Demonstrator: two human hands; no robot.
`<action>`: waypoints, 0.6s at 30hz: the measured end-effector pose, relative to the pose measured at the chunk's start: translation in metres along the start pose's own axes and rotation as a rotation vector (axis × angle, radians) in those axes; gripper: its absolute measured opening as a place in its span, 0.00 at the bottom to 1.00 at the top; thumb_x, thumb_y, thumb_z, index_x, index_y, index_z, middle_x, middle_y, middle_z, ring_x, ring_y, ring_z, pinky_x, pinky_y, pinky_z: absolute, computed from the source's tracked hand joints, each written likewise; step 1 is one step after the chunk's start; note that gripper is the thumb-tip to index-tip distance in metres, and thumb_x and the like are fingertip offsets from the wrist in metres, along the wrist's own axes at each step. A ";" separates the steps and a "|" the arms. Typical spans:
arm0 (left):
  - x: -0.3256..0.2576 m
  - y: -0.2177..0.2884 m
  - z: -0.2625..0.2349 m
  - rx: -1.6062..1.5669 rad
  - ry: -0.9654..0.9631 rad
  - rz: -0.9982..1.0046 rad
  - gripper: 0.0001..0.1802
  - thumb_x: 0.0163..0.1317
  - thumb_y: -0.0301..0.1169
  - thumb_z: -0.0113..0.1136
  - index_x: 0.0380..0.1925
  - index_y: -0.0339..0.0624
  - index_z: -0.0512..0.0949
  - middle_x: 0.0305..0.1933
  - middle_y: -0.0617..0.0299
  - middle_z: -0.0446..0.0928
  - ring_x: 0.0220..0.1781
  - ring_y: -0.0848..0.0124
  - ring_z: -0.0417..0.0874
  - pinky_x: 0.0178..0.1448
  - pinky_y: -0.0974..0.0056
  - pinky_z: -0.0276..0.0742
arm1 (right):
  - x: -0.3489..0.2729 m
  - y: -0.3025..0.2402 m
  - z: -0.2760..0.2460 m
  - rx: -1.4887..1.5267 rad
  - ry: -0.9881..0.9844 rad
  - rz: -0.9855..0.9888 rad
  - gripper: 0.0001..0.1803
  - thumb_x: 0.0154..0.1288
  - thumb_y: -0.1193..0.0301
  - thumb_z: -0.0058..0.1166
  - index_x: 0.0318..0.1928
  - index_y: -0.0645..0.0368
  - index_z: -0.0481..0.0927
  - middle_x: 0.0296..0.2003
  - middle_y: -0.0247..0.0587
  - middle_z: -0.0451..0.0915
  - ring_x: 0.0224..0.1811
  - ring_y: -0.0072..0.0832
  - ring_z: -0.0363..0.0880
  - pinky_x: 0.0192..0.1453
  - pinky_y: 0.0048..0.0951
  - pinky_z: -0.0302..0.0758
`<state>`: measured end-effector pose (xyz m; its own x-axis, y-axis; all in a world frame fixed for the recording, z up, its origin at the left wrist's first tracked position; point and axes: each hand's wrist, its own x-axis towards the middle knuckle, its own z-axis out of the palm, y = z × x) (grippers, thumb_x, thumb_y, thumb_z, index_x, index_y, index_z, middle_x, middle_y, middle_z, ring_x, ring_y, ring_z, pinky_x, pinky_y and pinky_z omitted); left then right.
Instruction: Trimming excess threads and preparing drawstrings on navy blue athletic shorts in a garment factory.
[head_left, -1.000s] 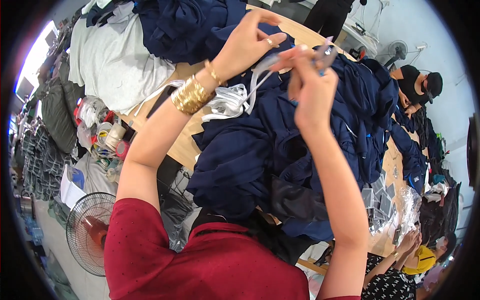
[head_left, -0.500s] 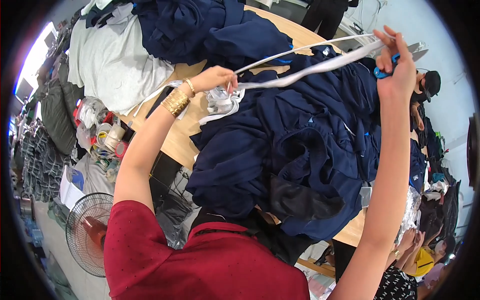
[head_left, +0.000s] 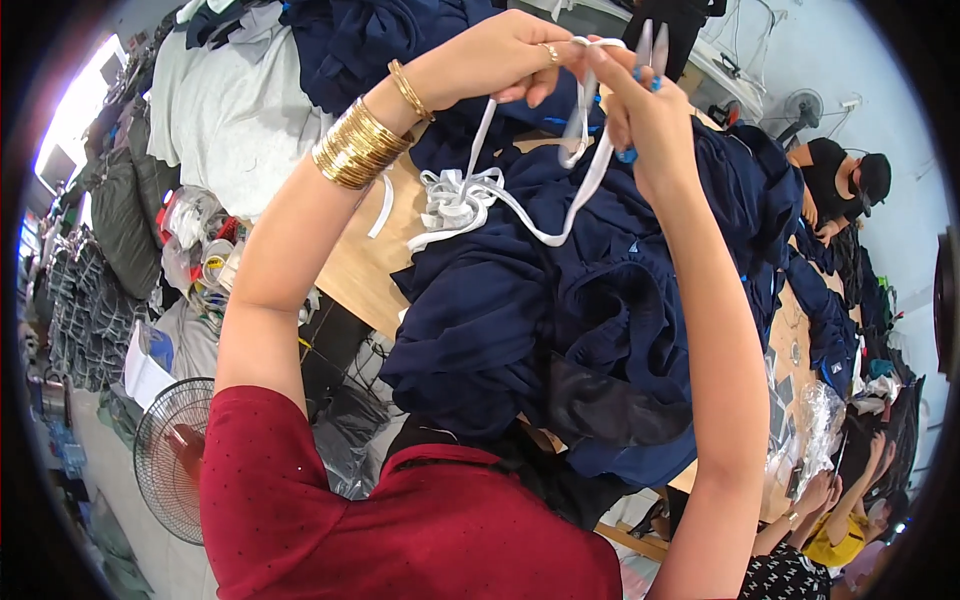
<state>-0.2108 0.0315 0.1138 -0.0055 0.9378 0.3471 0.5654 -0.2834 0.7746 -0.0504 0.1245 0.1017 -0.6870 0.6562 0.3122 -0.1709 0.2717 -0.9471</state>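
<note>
My left hand [head_left: 495,65], with gold bangles on its wrist, is closed on a narrow white fabric tape [head_left: 555,238]. My right hand [head_left: 655,130] meets it at the top of the picture, pinching the same tape. Also in the right hand are scissors [head_left: 653,48] with blue handles, blades pointing up. A loop of tape hangs below the hands and runs down to a loose heap of white tape [head_left: 455,205]. Under it lies a large pile of navy garments [head_left: 470,320], one showing a gathered waistband. The fingertips overlap, so the exact grip is partly hidden.
A pale grey cloth pile [head_left: 230,110] sits at the far left of the wooden table [head_left: 360,270]. A standing fan [head_left: 175,460] is by my left side. Clear plastic packaging [head_left: 820,425] lies at right. A co-worker in a black cap [head_left: 872,182] bends over the table's far right.
My hands have come together from wide apart, the left moving up and right, the right moving left. The stretched tape has gone slack and hangs in a loop.
</note>
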 end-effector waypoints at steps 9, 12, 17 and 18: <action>-0.021 -0.057 -0.002 -0.059 -0.193 -0.109 0.16 0.68 0.39 0.48 0.37 0.39 0.80 0.14 0.75 0.62 0.16 0.86 0.59 0.21 0.78 0.56 | 0.004 0.000 -0.064 0.282 0.078 0.087 0.11 0.69 0.67 0.45 0.37 0.61 0.75 0.17 0.23 0.61 0.14 0.10 0.50 0.17 0.15 0.49; -0.043 -0.120 -0.014 0.049 -0.398 -0.275 0.17 0.69 0.38 0.46 0.36 0.38 0.80 0.14 0.73 0.64 0.19 0.85 0.64 0.26 0.76 0.61 | 0.011 -0.009 -0.121 0.544 0.223 -0.034 0.08 0.67 0.71 0.47 0.36 0.64 0.74 0.21 0.32 0.70 0.16 0.14 0.56 0.21 0.16 0.56; -0.064 -0.163 -0.024 0.036 -0.336 -0.441 0.16 0.69 0.35 0.44 0.37 0.39 0.80 0.14 0.73 0.67 0.17 0.85 0.65 0.25 0.76 0.61 | 0.008 -0.010 -0.141 0.335 0.243 -0.092 0.09 0.68 0.70 0.46 0.35 0.65 0.74 0.25 0.41 0.77 0.16 0.16 0.58 0.23 0.18 0.61; -0.064 -0.160 -0.024 -0.031 -0.275 -0.442 0.15 0.69 0.34 0.44 0.37 0.39 0.80 0.14 0.73 0.66 0.17 0.85 0.64 0.24 0.76 0.60 | 0.008 -0.004 -0.138 0.310 0.249 -0.080 0.09 0.68 0.70 0.46 0.36 0.64 0.74 0.29 0.47 0.81 0.16 0.16 0.58 0.23 0.19 0.62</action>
<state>-0.3208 0.0121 -0.0196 -0.0188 0.9862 -0.1647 0.5333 0.1492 0.8327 0.0423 0.2264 0.1182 -0.4776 0.8022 0.3584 -0.4481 0.1285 -0.8847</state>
